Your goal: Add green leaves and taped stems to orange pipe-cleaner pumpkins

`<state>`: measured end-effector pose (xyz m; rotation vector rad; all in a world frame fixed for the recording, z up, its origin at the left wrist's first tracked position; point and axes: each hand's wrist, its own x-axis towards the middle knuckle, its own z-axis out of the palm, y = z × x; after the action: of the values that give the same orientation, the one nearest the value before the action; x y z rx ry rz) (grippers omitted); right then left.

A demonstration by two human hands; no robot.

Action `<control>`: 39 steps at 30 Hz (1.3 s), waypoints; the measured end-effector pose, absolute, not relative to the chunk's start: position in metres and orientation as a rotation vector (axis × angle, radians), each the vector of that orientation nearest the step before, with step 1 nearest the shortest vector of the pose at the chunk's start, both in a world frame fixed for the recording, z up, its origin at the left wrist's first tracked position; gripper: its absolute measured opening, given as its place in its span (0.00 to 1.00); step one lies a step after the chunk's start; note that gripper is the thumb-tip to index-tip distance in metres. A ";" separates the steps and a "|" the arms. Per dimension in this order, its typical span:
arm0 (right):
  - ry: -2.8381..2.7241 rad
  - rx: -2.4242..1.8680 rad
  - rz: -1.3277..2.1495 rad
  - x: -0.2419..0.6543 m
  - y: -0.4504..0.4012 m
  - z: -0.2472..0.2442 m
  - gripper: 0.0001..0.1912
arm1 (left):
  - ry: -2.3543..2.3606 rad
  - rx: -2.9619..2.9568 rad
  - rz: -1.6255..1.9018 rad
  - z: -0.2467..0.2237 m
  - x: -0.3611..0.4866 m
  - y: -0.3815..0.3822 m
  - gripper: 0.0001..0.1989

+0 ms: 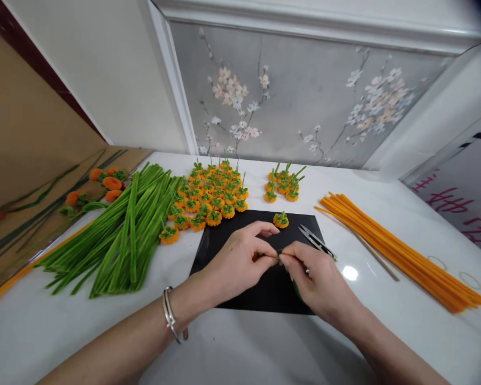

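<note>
Over a black mat (232, 256), my left hand (244, 254) and my right hand (316, 272) meet fingertip to fingertip. Both are closed in a pinch on a thin green pipe cleaner (297, 290), mostly hidden by the fingers; a bit of green shows below my right hand. Just beyond my fingertips, a small orange and green pipe-cleaner pumpkin (281, 220) stands on the mat. Thread snips (317, 242) lie to its right, partly on the mat and close to my right hand.
Green pipe cleaners (124, 235) are heaped at left, orange ones (401, 251) at right beside a thin stick (379, 258). Many finished pumpkins (214, 195) crowd behind the mat, with a smaller group (284, 184) to their right. Orange flowers (111, 183) lie far left. A wall panel (296, 96) borders the back.
</note>
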<state>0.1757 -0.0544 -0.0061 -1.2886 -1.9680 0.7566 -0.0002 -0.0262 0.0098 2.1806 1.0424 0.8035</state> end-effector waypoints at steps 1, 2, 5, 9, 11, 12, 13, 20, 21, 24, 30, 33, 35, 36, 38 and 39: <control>-1.903 -1.320 0.858 0.174 -0.055 -0.006 0.12 | 1.052 2.265 0.867 0.009 0.001 -0.028 0.11; -1.822 -1.340 0.979 0.173 -0.055 -0.007 0.14 | 1.047 2.347 0.924 0.008 0.003 -0.030 0.12; -1.473 -1.303 1.401 0.168 -0.054 -0.007 0.19 | 0.992 2.565 1.066 0.005 0.006 -0.035 0.12; -1.174 -1.195 1.677 0.168 -0.054 -0.004 0.22 | 0.861 2.713 1.187 0.001 0.008 -0.040 0.10; -1.354 -1.229 1.494 0.172 -0.054 -0.003 0.20 | 0.877 2.599 1.170 0.002 0.008 -0.040 0.10; -1.496 -1.256 1.311 0.174 -0.054 -0.002 0.19 | 0.911 2.483 1.120 0.004 0.007 -0.039 0.11; -1.637 -1.270 1.106 0.177 -0.054 -0.002 0.16 | 0.944 2.331 1.061 0.006 0.007 -0.038 0.13; -2.100 -1.067 0.336 0.181 -0.054 -0.006 0.10 | 0.893 1.256 0.539 0.018 0.001 -0.026 0.22; -2.117 -1.051 0.271 0.181 -0.054 -0.007 0.11 | 0.877 1.217 0.485 0.018 0.001 -0.026 0.23; -2.147 -1.014 0.114 0.182 -0.053 -0.009 0.12 | 0.853 1.265 0.454 0.017 0.000 -0.025 0.16; -2.218 -1.163 0.208 0.182 -0.053 -0.008 0.11 | 0.977 1.788 0.573 0.016 0.000 -0.026 0.07; -2.133 -1.268 0.440 0.180 -0.055 -0.008 0.13 | 1.015 2.241 0.713 0.015 0.002 -0.030 0.10; -1.978 -1.341 0.691 0.177 -0.057 -0.008 0.15 | 0.977 2.514 0.776 0.013 0.003 -0.033 0.11; -1.858 -1.365 0.863 0.174 -0.058 -0.008 0.16 | 0.960 2.641 0.799 0.012 0.003 -0.035 0.11; -1.552 -1.354 1.233 0.170 -0.058 -0.007 0.19 | 0.928 2.852 0.821 0.009 0.003 -0.037 0.11; -1.395 -1.324 1.391 0.168 -0.058 -0.007 0.21 | 0.912 2.926 0.827 0.008 0.003 -0.037 0.11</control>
<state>0.1682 -0.0577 -0.0067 -1.3242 -1.3953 1.3907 0.0035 -0.0371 0.0082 2.9263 0.9121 0.8275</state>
